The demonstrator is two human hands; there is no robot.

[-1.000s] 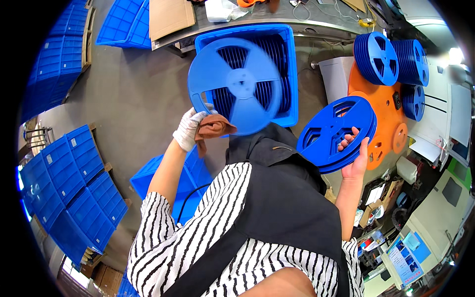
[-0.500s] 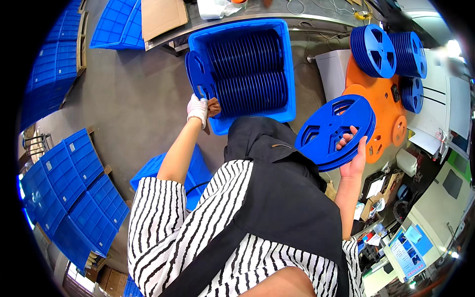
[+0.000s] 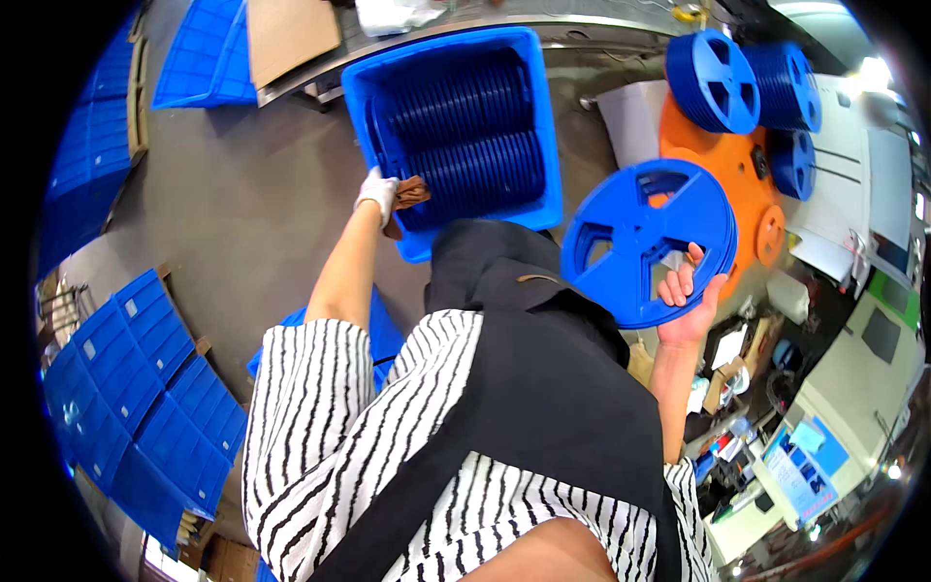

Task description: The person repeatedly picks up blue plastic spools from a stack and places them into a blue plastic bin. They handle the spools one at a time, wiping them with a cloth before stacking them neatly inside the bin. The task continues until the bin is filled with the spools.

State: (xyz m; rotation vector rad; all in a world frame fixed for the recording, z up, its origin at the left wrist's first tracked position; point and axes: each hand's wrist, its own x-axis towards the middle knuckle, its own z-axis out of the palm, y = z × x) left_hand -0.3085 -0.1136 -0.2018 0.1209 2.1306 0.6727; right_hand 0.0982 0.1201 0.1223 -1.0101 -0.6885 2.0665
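My left hand (image 3: 377, 192), in a white glove, is closed at the left rim of a blue plastic bin (image 3: 555, 145). A bunched brown cloth (image 3: 412, 192) shows between its fingers. Inside the bin, blue reels (image 3: 485, 160) stand on edge in two packed rows, one more upright against the left wall. On the other side, my bare right hand (image 3: 687, 296) grips a small stack of blue plastic reels (image 3: 621, 213) by the lower right rim, fingers through a cut-out and thumb outside. The stack is tilted face up; how many reels it has is hard to tell.
Stacks of blue reels (image 3: 713, 82) stand on an orange disc-shaped fixture (image 3: 679, 126) at the right. A metal workbench (image 3: 378, 44) with cardboard (image 3: 291, 37) runs behind the bin. Stacked blue crates (image 3: 136, 378) line the left side. Another blue bin (image 3: 386, 330) sits below my left arm.
The single reel in my left hand has gone down into the bin's left side. My right hand has turned its reel stack to face up more. The whole view has shifted slightly.
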